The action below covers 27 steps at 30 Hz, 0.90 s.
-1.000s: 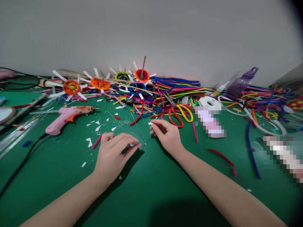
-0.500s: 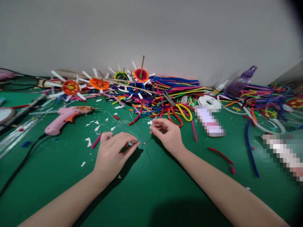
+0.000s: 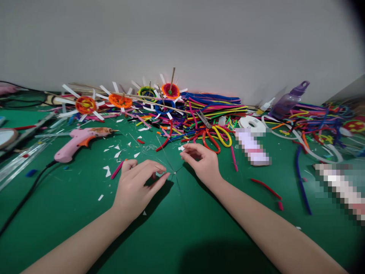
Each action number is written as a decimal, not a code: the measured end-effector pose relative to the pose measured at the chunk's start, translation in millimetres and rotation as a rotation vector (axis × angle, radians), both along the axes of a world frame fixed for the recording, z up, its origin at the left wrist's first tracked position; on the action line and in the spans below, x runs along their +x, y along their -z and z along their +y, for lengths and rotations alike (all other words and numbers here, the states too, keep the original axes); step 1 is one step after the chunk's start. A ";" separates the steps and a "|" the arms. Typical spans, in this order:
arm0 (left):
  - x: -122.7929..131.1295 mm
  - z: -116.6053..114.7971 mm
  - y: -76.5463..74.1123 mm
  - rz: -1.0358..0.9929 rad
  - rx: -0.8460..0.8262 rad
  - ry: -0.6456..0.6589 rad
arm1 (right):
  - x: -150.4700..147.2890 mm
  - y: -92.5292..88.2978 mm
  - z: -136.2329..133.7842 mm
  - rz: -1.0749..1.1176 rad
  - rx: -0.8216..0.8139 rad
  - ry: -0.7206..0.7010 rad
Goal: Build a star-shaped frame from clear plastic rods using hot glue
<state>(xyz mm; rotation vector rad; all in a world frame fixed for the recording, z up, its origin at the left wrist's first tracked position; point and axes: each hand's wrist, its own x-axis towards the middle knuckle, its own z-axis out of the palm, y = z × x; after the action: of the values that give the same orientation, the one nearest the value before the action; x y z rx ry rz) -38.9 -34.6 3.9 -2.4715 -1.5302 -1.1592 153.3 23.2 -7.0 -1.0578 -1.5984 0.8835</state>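
Observation:
A thin dark strand [image 3: 179, 169], wire or thread, runs between my hands over the green tabletop. Near its middle sits a small shiny piece [image 3: 175, 173], too small to name, with other fine strands crossing there. My left hand [image 3: 139, 179] pinches the strand's left side between thumb and fingers, close to the shiny piece. On the other side, the closed fingertips of my right hand [image 3: 201, 161] hold the strand's right end. A white paper scrap [image 3: 181, 148] lies by my right fingertips, and a pink pipe-cleaner piece [image 3: 116, 169] lies beside my left hand.
A pink glue gun [image 3: 81, 142] with a black cord lies at left. Scissors [image 3: 212, 131] rest before piled pipe cleaners [image 3: 215, 104]. Several round orange, green and blue crafts [image 3: 86, 105] stand behind. A ribbon roll [image 3: 251, 125] and purple bottle [image 3: 286, 102] are at right.
Almost nothing differs. My left fingertips and the shiny piece sit a hair further right, and the whole view has shifted very slightly.

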 end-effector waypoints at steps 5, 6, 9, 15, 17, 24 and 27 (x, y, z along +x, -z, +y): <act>-1.7 -0.6 -1.3 -0.009 0.005 -0.005 | -1.8 0.7 -0.2 -0.027 0.016 0.015; -2.2 -0.8 -1.3 -0.014 0.003 -0.007 | -2.2 0.7 -0.4 -0.026 0.023 0.017; -3.0 -1.2 -1.0 -0.027 -0.011 -0.018 | -2.7 0.5 -1.2 -0.026 0.044 0.019; -2.4 -1.4 -0.9 -0.030 -0.024 -0.028 | -2.0 0.5 -1.3 -0.054 0.042 0.027; -1.9 -1.2 -1.1 -0.040 -0.048 -0.023 | -1.7 1.0 -0.7 -0.049 0.034 0.030; -1.7 -0.5 1.5 -0.057 -0.090 0.002 | -1.3 1.8 0.6 -0.041 0.010 0.025; -1.0 0.3 2.0 -0.057 -0.093 0.012 | -1.2 1.3 0.7 -0.041 0.010 0.023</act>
<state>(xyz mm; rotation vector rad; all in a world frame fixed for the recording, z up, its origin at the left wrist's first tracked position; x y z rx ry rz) -39.9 -34.3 2.0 -2.5295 -1.6221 -1.1978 152.2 24.0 -8.3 -1.0914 -1.6195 0.8419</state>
